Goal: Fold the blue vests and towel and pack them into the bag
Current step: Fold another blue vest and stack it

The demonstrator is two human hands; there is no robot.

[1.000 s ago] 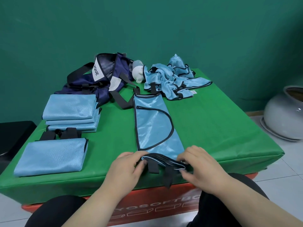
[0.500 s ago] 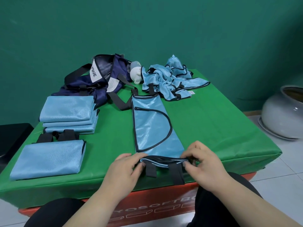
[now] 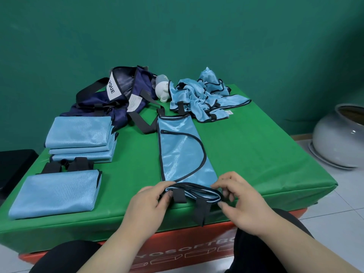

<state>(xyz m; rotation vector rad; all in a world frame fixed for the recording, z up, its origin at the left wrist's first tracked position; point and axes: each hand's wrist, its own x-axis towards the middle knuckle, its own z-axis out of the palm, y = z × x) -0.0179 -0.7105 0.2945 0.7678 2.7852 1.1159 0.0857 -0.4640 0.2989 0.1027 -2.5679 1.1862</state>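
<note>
Both hands pinch the vest's [image 3: 181,152] near hem at 6 o'clock: left hand [image 3: 149,205], right hand [image 3: 242,205]. Straps dangle over the table [image 3: 256,154] edge; bare green cover lies at 3 o'clock.

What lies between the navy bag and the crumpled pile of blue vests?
A small white object with a grey top, shown in the head view, close beside the crumpled vests.

Far left on the table [image 3: 256,164], the bag [image 3: 126,91]; just right of it a small object [image 3: 162,91], then a heap of loose vests [image 3: 199,95]. Down the middle, a long vest [image 3: 181,150] (a bag strap [image 3: 144,125] just beside its far left corner). Left of that, a stack of folded vests [image 3: 78,133], with a single folded vest [image 3: 57,194] nearer; right, on the floor, a pot [image 3: 338,138].
</note>
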